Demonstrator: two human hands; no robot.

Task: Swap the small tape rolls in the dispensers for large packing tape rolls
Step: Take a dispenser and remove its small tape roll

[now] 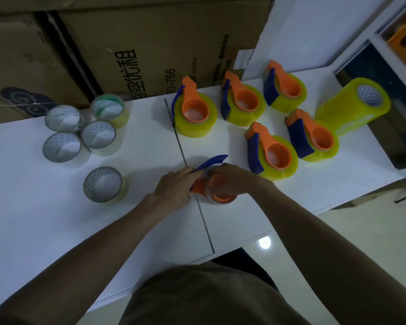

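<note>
White bench (56, 221) w/ cardboard boxes (131, 43) stacked behind. Both hands work one orange dispenser (198, 187) at bench centre: left hand (176, 186) grips its blue handle end, fingers curled; right hand (230, 178) curled over the roll (220, 195) on it. Five loaded dispensers (195, 109) w/ yellow rolls sit beyond on the right, a tall yellow stack (352, 106) beside them. Five small clear rolls (63, 147) on the left.

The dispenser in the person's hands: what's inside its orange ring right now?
The dispenser carries a clear, small tape roll around its orange hub. The right hand covers the top, the left hand grips the blue handle, so the hub's inside is mostly hidden.
</note>
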